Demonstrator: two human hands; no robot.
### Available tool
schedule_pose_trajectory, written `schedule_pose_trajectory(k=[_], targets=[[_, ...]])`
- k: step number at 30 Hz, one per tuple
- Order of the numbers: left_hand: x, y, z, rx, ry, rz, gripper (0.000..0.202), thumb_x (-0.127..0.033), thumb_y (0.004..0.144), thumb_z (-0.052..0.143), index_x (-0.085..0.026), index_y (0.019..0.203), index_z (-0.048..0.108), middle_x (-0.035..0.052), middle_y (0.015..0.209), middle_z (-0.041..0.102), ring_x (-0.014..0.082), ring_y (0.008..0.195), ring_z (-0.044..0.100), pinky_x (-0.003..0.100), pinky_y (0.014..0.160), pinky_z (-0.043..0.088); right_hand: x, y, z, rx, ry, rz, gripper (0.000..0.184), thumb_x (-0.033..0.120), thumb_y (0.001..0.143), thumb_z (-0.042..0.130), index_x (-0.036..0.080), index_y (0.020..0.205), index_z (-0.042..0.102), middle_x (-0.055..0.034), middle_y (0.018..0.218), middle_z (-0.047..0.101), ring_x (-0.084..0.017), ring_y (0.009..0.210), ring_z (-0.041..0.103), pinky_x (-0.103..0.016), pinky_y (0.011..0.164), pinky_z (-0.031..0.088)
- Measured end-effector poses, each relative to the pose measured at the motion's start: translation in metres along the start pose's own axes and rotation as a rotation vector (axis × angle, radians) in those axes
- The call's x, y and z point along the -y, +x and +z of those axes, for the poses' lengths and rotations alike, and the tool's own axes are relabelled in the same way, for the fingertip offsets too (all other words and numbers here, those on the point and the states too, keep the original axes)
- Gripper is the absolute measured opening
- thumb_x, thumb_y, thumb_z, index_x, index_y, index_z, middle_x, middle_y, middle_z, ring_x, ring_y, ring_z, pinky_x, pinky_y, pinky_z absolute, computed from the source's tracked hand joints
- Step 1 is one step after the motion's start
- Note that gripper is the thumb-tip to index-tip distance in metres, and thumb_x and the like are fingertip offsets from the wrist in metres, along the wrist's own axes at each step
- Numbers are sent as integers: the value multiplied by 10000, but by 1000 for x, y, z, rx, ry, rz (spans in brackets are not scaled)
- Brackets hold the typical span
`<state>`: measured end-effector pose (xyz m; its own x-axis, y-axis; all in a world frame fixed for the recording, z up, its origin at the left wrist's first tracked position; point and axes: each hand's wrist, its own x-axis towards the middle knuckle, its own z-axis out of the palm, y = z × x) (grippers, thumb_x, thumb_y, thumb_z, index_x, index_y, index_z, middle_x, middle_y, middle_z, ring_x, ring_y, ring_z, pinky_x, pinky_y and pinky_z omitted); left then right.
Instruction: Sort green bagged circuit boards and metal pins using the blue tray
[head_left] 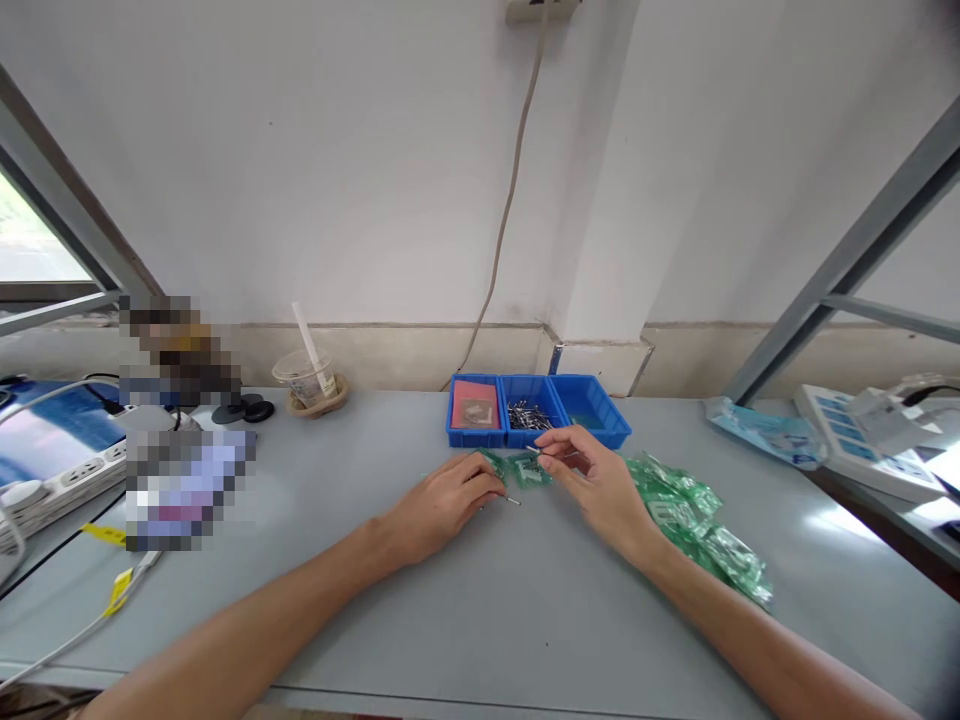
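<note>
My left hand rests low over the table with its fingers closed around a small thin metal pin, whose tip sticks out to the right. Across from it, my right hand pinches another slim metal piece between thumb and fingertips. Between the hands lies a small clear bag with green print, partly covered by the fingers. Just behind them stands a blue three-part bin. Its middle compartment holds many small metal pins or screws; the left one holds a pink card.
A heap of green-printed plastic bags lies beside my right forearm. At the left are a plastic cup with a straw, a power strip and cables. To the right sit a light-blue packet and a white power strip.
</note>
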<state>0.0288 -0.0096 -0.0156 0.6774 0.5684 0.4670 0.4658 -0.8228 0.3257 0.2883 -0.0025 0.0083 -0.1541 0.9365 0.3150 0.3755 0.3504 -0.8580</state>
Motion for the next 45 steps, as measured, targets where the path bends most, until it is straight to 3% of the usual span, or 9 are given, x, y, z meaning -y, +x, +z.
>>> schedule_pose_trajectory(k=[3,8,14,28,33,39,45], targets=[[-2,1,-1,-3,-13,-4,204,-205,1104,449,-200,1184,636,74,1148,644,185,1051,623,322,929,541,4,-1,-1,9,8,33,221,487,952,682,266,961,678,-13,869,668,-209,813,611,-345,771,484],[-2,2,-1,-80,-42,-67,183,-219,1103,461,-201,1161,633,67,1100,653,180,998,633,327,902,543,8,2,-4,15,113,192,444,646,968,585,234,802,566,34,623,492,-155,581,446,-295,563,365],[-2,2,0,-172,-73,-133,175,-252,1107,464,-206,1130,631,48,1066,644,158,950,631,293,857,534,-2,7,-5,-17,251,301,501,703,951,573,219,823,594,47,626,446,-129,558,399,-276,552,346],[-4,2,-1,-118,-35,-102,159,-236,1099,469,-197,1104,623,54,1024,637,172,925,615,296,830,535,-2,11,-5,-39,369,368,479,675,911,649,209,818,595,51,632,467,-106,515,409,-267,509,349],[-4,1,-1,-102,-36,-106,186,-255,1106,454,-203,1110,632,54,1026,644,171,917,621,303,832,539,-3,10,-4,-32,408,361,483,686,912,641,208,843,617,54,650,469,-93,489,401,-265,488,346],[-4,1,-1,-101,-61,-118,170,-250,1103,465,-205,1114,629,51,1031,640,171,920,622,295,830,535,7,7,-2,44,358,237,467,661,970,564,257,1182,661,-5,853,657,-136,571,534,-292,554,440],[-4,2,-2,-153,-85,-127,156,-237,1101,470,-204,1103,622,46,1039,632,165,922,607,293,830,518,8,-3,4,286,-56,13,242,483,992,615,269,967,724,-8,854,681,-188,738,546,-308,659,419]])
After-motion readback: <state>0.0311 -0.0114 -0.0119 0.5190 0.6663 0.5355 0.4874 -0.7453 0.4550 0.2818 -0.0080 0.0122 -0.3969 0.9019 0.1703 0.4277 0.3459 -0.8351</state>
